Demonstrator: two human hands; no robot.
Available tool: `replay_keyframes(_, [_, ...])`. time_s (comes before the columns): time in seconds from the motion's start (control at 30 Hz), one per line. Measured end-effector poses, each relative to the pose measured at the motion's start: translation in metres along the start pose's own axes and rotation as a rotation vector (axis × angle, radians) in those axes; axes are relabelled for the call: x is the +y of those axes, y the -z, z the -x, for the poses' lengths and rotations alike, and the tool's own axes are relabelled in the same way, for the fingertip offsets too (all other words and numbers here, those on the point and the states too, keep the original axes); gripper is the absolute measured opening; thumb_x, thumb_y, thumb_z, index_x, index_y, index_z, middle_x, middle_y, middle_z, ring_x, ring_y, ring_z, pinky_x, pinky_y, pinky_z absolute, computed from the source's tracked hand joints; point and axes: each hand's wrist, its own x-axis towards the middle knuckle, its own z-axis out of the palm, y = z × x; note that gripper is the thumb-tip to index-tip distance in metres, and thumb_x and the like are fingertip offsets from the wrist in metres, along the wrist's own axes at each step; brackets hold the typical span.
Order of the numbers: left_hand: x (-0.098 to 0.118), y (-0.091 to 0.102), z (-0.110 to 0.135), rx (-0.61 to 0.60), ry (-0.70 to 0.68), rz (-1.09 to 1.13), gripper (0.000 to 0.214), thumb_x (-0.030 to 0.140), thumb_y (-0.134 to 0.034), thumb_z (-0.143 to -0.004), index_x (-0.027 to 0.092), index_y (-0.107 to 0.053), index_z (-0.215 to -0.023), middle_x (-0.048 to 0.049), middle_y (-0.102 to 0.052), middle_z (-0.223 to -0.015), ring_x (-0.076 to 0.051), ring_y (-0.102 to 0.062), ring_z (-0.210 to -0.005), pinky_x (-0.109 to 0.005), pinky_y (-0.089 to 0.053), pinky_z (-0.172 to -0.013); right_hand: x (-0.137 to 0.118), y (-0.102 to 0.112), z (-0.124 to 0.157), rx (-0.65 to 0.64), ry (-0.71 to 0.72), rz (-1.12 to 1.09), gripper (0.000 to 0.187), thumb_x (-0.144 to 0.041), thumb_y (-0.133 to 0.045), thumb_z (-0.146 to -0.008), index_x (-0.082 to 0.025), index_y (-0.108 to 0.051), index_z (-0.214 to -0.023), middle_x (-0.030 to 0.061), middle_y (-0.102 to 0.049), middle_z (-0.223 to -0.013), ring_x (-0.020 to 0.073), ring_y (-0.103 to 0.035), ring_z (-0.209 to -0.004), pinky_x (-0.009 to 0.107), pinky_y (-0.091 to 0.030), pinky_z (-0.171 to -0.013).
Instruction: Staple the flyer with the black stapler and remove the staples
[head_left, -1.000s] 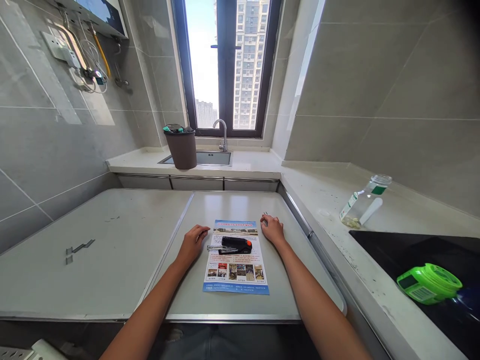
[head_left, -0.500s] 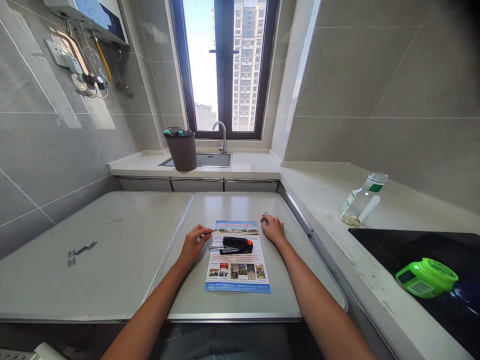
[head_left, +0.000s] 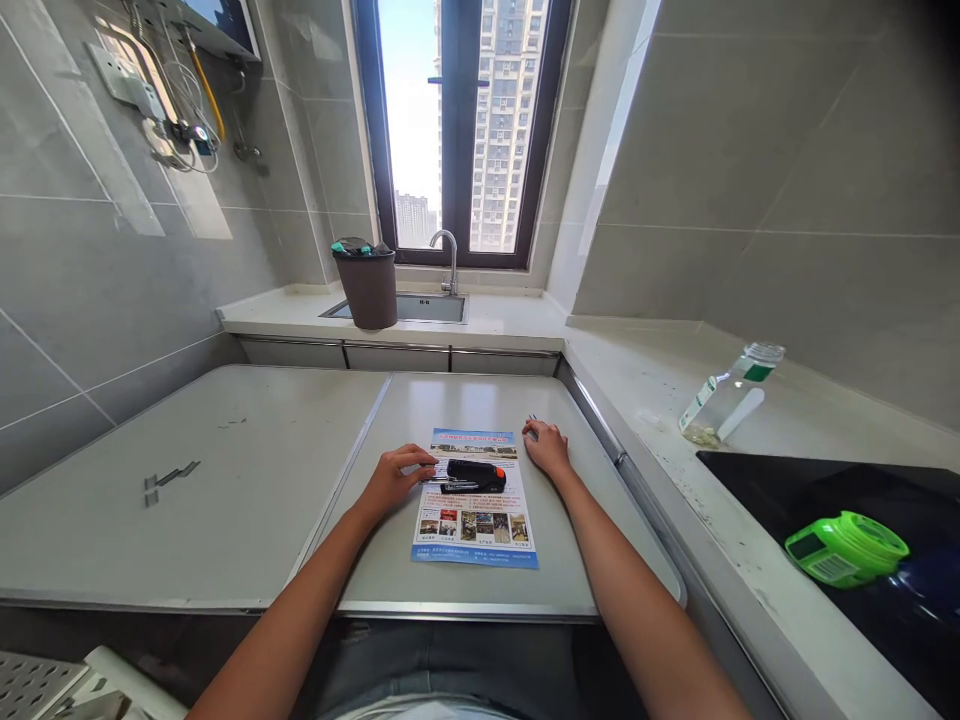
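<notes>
A printed flyer (head_left: 474, 520) lies flat on the grey table (head_left: 480, 585) in front of me. On its upper half rests a black stapler with an orange tip (head_left: 475, 475), its metal base pointing left. My left hand (head_left: 393, 477) sits at the flyer's left edge, fingers curled, with fingertips touching the stapler's metal end. My right hand (head_left: 547, 452) rests beside the flyer's top right corner, fingers bent down on the table near a small metal piece (head_left: 532, 420).
A brown bin (head_left: 366, 285) stands by the sink (head_left: 416, 307) and tap under the window. On the right counter lie a clear bottle (head_left: 726, 398), a black cooktop (head_left: 840, 520) and a green round container (head_left: 847, 547). Small metal strips (head_left: 169, 478) lie on the table's left half.
My left hand has slid right from the flyer's edge until its fingertips reach the stapler's metal end. The right hand has stayed put. The camera has tilted slightly.
</notes>
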Motion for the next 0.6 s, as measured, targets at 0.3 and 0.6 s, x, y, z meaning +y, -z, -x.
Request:
replay_keyframes(0.3, [-0.005, -0.003, 0.003, -0.087, -0.071, -0.179, 0.018, 0.043, -0.08, -0.091, 0.029, -0.087, -0.1, -0.0054, -0.085, -0.096, -0.023, -0.076, -0.085, -0.042, -0.052, -0.09, 0.004, -0.004, -0.002, -0.001, 0.0, -0.018, 0.024, -0.023, -0.055, -0.092, -0.027, -0.073, -0.108, 0.004, -0.069, -0.143, 0.0308, -0.058, -0.128, 0.045, -0.042, -0.103])
replay_keyframes(0.6, [-0.018, -0.012, 0.002, -0.131, -0.114, -0.272, 0.011, 0.037, -0.08, -0.091, 0.03, -0.086, -0.098, -0.0041, -0.083, -0.099, -0.023, -0.075, -0.096, -0.041, -0.048, -0.092, 0.003, -0.003, -0.001, 0.001, 0.01, -0.022, 0.026, -0.022, -0.054, -0.092, -0.027, -0.073, -0.108, 0.005, -0.069, -0.142, 0.0322, -0.058, -0.127, 0.047, -0.042, -0.104])
